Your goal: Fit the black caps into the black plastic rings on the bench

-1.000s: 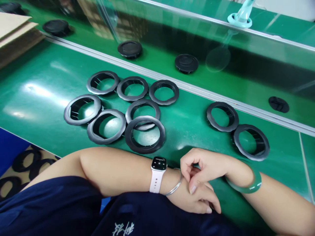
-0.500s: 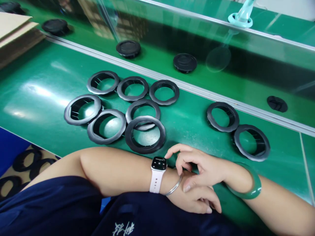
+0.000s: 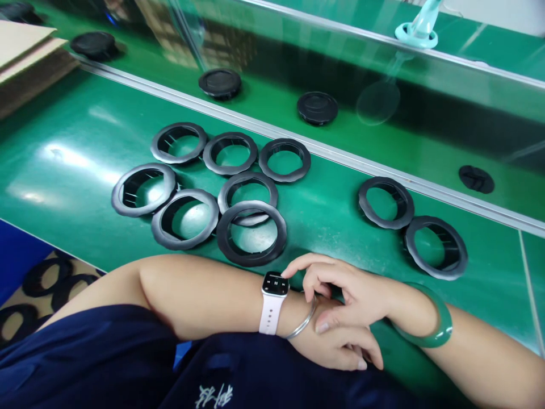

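Note:
My left forearm lies across the front of the green table, wearing a smartwatch with a pale strap and a silver bangle. My left hand hangs loosely curled, with no object visible in it. Crossing over it from the right, my right hand has its index fingertip at the watch screen's right edge. Its other fingers are bent and spread, and a green bangle circles that wrist. Just beyond the watch, a black plastic ring overlaps another black ring.
Several more black rings lie on the table, including a pair to the right. Past a metal rail, black round parts sit on a green strip. Cardboard is at upper left; a turquoise stand is behind.
My right index finger has shifted slightly onto the watch screen's edge. Beyond the rail, the black round parts have slid a little left. The rings on the table stay put.

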Tool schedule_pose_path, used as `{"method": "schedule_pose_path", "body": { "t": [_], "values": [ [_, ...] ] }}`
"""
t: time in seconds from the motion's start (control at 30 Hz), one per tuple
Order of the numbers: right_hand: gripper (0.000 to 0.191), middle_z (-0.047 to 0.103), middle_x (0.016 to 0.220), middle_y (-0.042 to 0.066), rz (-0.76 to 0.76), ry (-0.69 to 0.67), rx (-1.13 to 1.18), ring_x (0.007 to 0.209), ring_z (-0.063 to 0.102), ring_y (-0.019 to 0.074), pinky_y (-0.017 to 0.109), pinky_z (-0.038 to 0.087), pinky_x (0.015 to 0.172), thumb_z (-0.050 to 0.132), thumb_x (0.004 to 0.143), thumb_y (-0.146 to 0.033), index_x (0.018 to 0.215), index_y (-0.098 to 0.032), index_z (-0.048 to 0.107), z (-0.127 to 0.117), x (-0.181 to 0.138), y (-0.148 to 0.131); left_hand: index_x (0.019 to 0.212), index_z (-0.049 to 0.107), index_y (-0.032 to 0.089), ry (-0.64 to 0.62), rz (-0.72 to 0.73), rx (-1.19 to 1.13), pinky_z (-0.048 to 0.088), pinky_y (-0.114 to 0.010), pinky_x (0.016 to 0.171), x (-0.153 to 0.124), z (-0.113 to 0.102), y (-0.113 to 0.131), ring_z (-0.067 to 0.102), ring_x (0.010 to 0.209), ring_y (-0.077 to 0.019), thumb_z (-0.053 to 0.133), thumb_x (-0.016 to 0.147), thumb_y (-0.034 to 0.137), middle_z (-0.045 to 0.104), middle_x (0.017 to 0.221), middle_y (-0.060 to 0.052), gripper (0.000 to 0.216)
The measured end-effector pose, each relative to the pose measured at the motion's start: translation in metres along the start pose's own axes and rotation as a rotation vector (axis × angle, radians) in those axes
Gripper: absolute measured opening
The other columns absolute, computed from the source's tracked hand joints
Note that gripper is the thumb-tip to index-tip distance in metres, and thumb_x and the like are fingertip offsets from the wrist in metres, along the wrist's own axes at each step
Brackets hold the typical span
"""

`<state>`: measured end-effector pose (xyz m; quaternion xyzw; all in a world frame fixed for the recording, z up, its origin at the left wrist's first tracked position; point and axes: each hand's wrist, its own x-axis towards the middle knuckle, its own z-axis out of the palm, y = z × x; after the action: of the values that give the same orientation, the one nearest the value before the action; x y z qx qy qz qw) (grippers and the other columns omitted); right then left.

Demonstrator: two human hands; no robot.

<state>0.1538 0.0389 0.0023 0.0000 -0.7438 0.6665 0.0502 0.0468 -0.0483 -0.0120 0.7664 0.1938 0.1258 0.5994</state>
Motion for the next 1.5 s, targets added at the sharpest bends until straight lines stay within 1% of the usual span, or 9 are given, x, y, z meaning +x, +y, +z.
{"method": "schedule_pose_path", "body": {
  "t": [0.1, 0.3, 0.6, 0.77, 0.87, 1.03, 1.27, 1.37, 1.5],
  "values": [
    [0.034, 0.051, 0.138, 0.013, 0.002, -0.007, 0.002, 0.080, 0.056, 0.0132, 0.023, 0.049, 0.064, 0.080, 0.085, -0.041, 0.097, -0.017, 0.060, 0.0002, -0.0003, 0.0002, 0.124, 0.065, 0.011, 0.021, 0.019, -0.025, 0.055, -0.025, 0.087, -0.0003, 0.0029, -0.0035, 0.069, 0.095, -0.0167, 0.049, 0.097, 0.026, 0.072, 0.107, -0.007, 0.035],
    [0.031, 0.052, 0.138, 0.013, -0.028, -0.017, 0.041, 0.068, 0.050, 0.0069, 0.020, 0.047, 0.062, 0.082, 0.083, -0.035, 0.093, -0.015, 0.060, 0.0011, 0.0011, 0.0019, 0.127, 0.063, 0.007, -0.046, 0.022, -0.007, 0.054, -0.026, 0.088, 0.0017, 0.0020, -0.0048, 0.068, 0.095, -0.0191, 0.046, 0.097, 0.028, 0.070, 0.106, -0.009, 0.040],
    [0.029, 0.051, 0.139, 0.012, -0.011, -0.022, 0.076, 0.080, 0.059, 0.0115, 0.022, 0.050, 0.065, 0.081, 0.084, -0.034, 0.091, -0.016, 0.060, 0.0007, -0.0001, 0.0015, 0.129, 0.062, 0.006, -0.073, -0.004, -0.034, 0.054, -0.026, 0.089, 0.0027, 0.0005, -0.0028, 0.068, 0.097, -0.0185, 0.046, 0.097, 0.026, 0.069, 0.108, -0.009, 0.041],
    [0.029, 0.051, 0.139, 0.012, -0.028, -0.034, 0.069, 0.073, 0.056, 0.0077, 0.019, 0.048, 0.062, 0.081, 0.084, -0.031, 0.092, -0.015, 0.059, 0.0003, 0.0010, 0.0004, 0.127, 0.063, 0.005, -0.059, 0.023, -0.025, 0.055, -0.026, 0.086, 0.0028, 0.0002, -0.0027, 0.069, 0.094, -0.0189, 0.047, 0.097, 0.025, 0.070, 0.105, -0.010, 0.039],
    [0.030, 0.053, 0.135, 0.013, -0.053, -0.034, 0.077, 0.080, 0.059, 0.0110, 0.021, 0.050, 0.066, 0.080, 0.086, -0.035, 0.091, -0.014, 0.059, 0.0006, 0.0027, 0.0001, 0.128, 0.063, 0.008, -0.060, -0.003, -0.017, 0.054, -0.025, 0.090, 0.0016, 0.0000, -0.0014, 0.069, 0.097, -0.0183, 0.047, 0.097, 0.025, 0.070, 0.107, -0.009, 0.038],
    [0.035, 0.051, 0.138, 0.013, -0.052, 0.014, 0.010, 0.066, 0.049, 0.0063, 0.019, 0.044, 0.057, 0.081, 0.085, -0.040, 0.095, -0.015, 0.059, 0.0009, 0.0011, 0.0013, 0.127, 0.064, 0.010, -0.017, 0.000, -0.020, 0.054, -0.023, 0.090, -0.0007, -0.0011, 0.0006, 0.070, 0.098, -0.0162, 0.048, 0.097, 0.026, 0.072, 0.110, -0.007, 0.038],
    [0.039, 0.049, 0.138, 0.012, -0.010, 0.017, -0.005, 0.068, 0.047, 0.0066, 0.021, 0.044, 0.060, 0.082, 0.084, -0.043, 0.099, -0.017, 0.058, -0.0005, -0.0022, 0.0021, 0.126, 0.066, 0.009, -0.003, 0.001, 0.000, 0.054, -0.021, 0.089, -0.0007, -0.0016, -0.0007, 0.070, 0.096, -0.0157, 0.050, 0.096, 0.025, 0.073, 0.107, -0.007, 0.037],
    [0.041, 0.051, 0.128, 0.009, 0.026, 0.028, -0.004, 0.066, 0.043, 0.0058, 0.021, 0.042, 0.060, 0.083, 0.082, -0.048, 0.099, -0.017, 0.061, -0.0003, -0.0032, 0.0030, 0.127, 0.065, 0.007, 0.007, 0.022, -0.022, 0.054, -0.021, 0.088, -0.0003, -0.0016, -0.0004, 0.070, 0.094, -0.0154, 0.050, 0.096, 0.025, 0.073, 0.107, -0.007, 0.038],
    [0.046, 0.050, 0.087, 0.000, 0.067, 0.069, 0.007, 0.067, 0.040, 0.0087, 0.020, 0.038, 0.060, 0.085, 0.077, -0.054, 0.086, -0.016, 0.061, 0.0001, -0.0041, 0.0070, 0.127, 0.064, 0.001, -0.054, -0.011, -0.039, 0.055, -0.023, 0.090, 0.0025, -0.0052, 0.0045, 0.071, 0.098, -0.0185, 0.052, 0.096, 0.020, 0.071, 0.112, -0.012, 0.038]
  ]
}}
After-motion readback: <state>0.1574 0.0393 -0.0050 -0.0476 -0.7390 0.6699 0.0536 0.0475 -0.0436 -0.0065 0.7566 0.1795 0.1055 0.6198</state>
